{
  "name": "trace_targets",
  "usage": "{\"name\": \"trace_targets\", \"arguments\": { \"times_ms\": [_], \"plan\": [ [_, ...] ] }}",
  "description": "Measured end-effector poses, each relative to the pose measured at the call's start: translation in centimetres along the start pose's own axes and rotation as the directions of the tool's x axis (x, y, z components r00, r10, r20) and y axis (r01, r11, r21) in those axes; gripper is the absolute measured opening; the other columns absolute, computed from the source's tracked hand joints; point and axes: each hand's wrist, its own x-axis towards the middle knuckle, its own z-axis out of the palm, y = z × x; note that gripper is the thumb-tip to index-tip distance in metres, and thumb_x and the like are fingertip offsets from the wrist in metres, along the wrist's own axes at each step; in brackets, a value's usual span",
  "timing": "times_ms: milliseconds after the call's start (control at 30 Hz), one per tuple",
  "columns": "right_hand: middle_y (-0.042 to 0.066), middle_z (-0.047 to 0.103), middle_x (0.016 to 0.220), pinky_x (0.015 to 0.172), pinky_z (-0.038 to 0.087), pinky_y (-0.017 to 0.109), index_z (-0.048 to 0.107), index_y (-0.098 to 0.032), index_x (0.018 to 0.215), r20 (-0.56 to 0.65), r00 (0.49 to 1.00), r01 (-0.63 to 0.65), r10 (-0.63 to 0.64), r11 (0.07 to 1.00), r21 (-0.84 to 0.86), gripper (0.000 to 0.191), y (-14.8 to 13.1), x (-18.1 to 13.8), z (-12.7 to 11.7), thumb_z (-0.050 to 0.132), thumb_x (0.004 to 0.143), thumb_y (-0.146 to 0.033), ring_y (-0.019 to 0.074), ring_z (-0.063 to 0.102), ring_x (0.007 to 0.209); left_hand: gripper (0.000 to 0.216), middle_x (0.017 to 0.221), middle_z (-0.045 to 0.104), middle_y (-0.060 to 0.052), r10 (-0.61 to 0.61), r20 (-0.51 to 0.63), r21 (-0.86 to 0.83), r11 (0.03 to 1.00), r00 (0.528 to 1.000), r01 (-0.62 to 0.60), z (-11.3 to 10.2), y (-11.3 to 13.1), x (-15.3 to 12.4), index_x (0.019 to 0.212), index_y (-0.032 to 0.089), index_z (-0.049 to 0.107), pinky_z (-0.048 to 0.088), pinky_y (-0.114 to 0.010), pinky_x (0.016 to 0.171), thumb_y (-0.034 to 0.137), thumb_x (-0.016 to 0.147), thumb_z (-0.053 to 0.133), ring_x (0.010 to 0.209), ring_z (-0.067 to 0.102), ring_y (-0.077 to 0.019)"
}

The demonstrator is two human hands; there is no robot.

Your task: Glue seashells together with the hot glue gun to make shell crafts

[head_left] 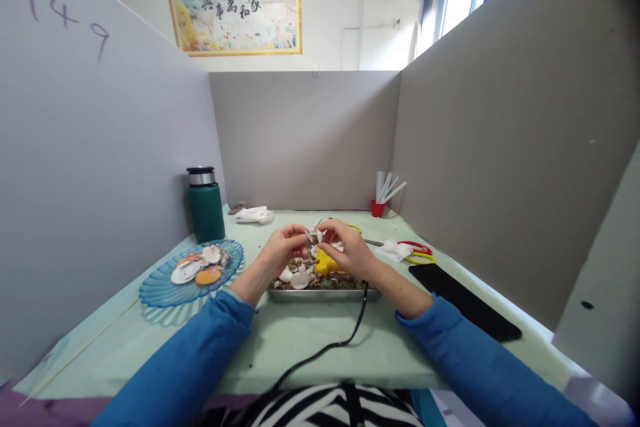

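The left-hand grip [286, 248] is pinched together on a small, pinkish-white shell-like piece [309, 236]. Just beside it, the right-hand grip [350, 250] is closed, thumb against fingers, on a small, thin, white shell-like piece [320, 236]. The two pieces are near each other in the space between the grips, too small to tell whether they touch.

Directly below both grips, a shallow, rectangular, silver metal tray [320, 295] full of mixed shells [300, 279] rests on the pale green covered surface [320, 367]. A yellow plastic glue gun [327, 263] lies over the shells, below the right grip, and a black cord [350, 340] runs from the tray towards the wearer.

To the left of the left grip, a translucent blue scalloped plate [165, 298] holds white and orange shells [208, 275]; beyond the plate stands a dark teal bottle [206, 210]. To the right of the right grip are scissors with red and yellow handles [421, 257], crumpled white tissue [395, 251] and a flat black rectangular object [463, 300]. Beyond that grip, a small red cup [378, 209] holds white sticks [384, 187].
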Motion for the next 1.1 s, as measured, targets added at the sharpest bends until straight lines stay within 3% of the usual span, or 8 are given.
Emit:
{"name": "trace_targets", "arguments": {
  "times_ms": [267,1100],
  "plan": [
    [0.007,0.059,0.097,0.075,0.046,0.031,0.051,-0.019,0.107,0.054,0.994,0.096,-0.091,0.991,-0.092,0.022,-0.53,0.1,-0.27,0.055,0.085,-0.022,0.0163,0.055,0.08,0.03,0.059,0.059,0.002,-0.057,0.017,0.069,0.996,0.998,0.056,0.38,0.18,-0.31,0.077,0.013,0.06,0.043,-0.021,0.047,0.028,0.058,0.078,0.043,0.054,-0.0084],
    [0.008,0.06,0.1,0.075,0.046,0.03,0.055,-0.02,0.11,0.08,0.988,0.137,-0.131,0.988,-0.067,0.022,-0.24,0.04,-0.09,0.052,0.088,-0.02,0.0158,0.056,0.08,0.031,0.056,0.057,0.003,-0.089,0.027,0.105,0.991,0.996,0.086,-0.07,-0.07,-0.05,0.076,0.011,0.061,0.04,-0.021,0.048,0.03,0.058,0.078,0.042,0.05,-0.0063]
  ]
}}
